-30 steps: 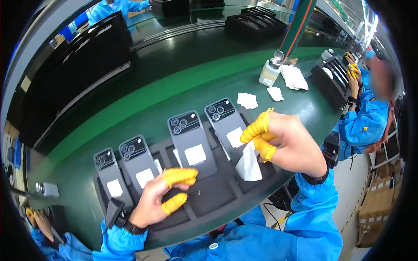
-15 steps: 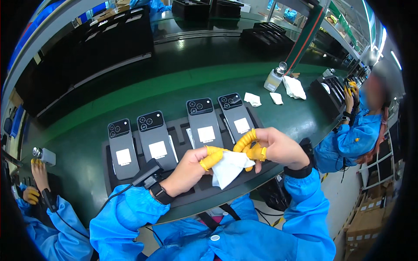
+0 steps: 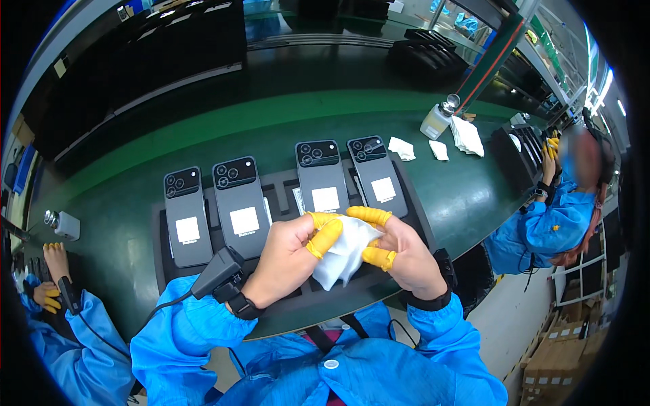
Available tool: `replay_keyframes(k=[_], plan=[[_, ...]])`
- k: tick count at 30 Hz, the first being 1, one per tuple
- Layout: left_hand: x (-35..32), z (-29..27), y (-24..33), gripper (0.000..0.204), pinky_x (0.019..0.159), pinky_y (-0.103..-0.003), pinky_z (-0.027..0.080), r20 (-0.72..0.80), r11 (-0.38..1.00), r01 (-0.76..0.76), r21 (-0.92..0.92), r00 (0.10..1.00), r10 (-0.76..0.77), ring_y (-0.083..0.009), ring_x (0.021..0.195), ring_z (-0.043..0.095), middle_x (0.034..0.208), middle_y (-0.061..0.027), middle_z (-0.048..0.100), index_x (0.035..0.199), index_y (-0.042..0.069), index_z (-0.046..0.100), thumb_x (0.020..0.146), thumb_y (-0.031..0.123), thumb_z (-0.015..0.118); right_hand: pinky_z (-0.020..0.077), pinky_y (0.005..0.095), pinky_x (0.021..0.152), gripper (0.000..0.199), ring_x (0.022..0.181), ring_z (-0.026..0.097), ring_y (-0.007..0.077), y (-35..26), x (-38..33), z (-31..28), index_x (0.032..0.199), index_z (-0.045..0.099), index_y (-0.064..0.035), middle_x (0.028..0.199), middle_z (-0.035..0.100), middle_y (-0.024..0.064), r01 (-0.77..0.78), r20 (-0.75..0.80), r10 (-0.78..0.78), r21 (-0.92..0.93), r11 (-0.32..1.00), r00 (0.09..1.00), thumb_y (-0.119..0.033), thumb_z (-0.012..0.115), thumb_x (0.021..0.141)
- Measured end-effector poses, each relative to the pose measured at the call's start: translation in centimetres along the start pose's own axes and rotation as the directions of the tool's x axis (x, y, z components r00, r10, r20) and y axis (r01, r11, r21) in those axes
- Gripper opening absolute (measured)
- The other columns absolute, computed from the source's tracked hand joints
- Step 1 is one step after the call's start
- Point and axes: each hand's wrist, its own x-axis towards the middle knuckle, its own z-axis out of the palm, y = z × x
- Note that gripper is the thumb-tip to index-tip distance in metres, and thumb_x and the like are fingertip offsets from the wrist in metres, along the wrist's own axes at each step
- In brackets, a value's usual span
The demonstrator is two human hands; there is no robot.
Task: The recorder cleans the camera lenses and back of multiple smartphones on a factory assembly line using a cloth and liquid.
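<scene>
A crumpled white wiping cloth [image 3: 343,254] hangs between my two hands over the front of a black tray [image 3: 279,195]. My left hand [image 3: 288,254] pinches its left side between thumb and fingers. On its right side, my right hand [image 3: 406,260] grips it with thumb and forefinger set wide; the other fingertips are partly hidden. Yellow finger cots cover the fingertips of both. Behind them, several grey phones lie back side up in the tray, each bearing a white label: one phone [image 3: 188,210] far left, a second [image 3: 238,196], a third [image 3: 319,177] and another [image 3: 376,172] on the right.
Beyond the tray stand a pump bottle [image 3: 435,123] and folded white cloths [image 3: 467,137], with smaller cloth pieces [image 3: 401,149] nearby. Another bottle [image 3: 62,224] is at left. A co-worker [image 3: 548,220] sits at right; another person's hand [image 3: 56,260] rests at left.
My right hand has moved left and lower, its thumb and forefinger now spread wider on the cloth. The cloth has shifted slightly left and bunched up. The head view has turned a little.
</scene>
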Motion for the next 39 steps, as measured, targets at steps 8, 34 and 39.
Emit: replay_keyframes(k=[8,34,39], plan=[[0.5,-0.3,0.0,0.026,0.056,-0.017,0.039,-0.025,0.982,0.117,-0.146,0.992,-0.122,-0.0006,0.069,0.051,0.082,0.0048,0.062,0.103,0.004,0.068,0.098,0.028,0.059,0.0484,0.0331,0.098,0.053,0.119,0.056,0.0218,-1.2,-0.7,-0.1,0.141,0.038,0.003,0.132,0.053,0.0156,-0.077,-0.119,0.104,0.218,0.973,0.987,0.002,0.056,0.092],[0.7,-1.0,0.1,0.029,0.077,-0.026,0.049,0.08,0.926,-0.238,0.292,0.971,0.224,-0.0164,0.093,0.06,0.106,-0.0059,0.061,0.106,0.007,0.072,0.078,0.008,0.08,0.0517,0.0366,0.088,0.037,0.11,0.06,0.0327,-0.5,-0.5,1.5,0.1,0.07,-0.002,0.12,0.06,0.0182,0.272,-0.039,-0.631,-0.881,0.388,0.775,0.005,0.081,0.065],[0.9,-1.1,-0.6,0.02,0.083,-0.027,0.048,0.027,0.9,-0.311,0.304,0.948,0.318,-0.0162,0.098,0.06,0.109,-0.0073,0.061,0.103,0.004,0.066,0.085,0.007,0.072,0.054,0.0317,0.081,0.031,0.099,0.065,0.0267,-1.0,0.0,0.2,0.101,0.069,-0.0005,0.116,0.063,0.0166,0.303,0.101,-0.68,-0.935,0.184,0.726,0.002,0.079,0.071]])
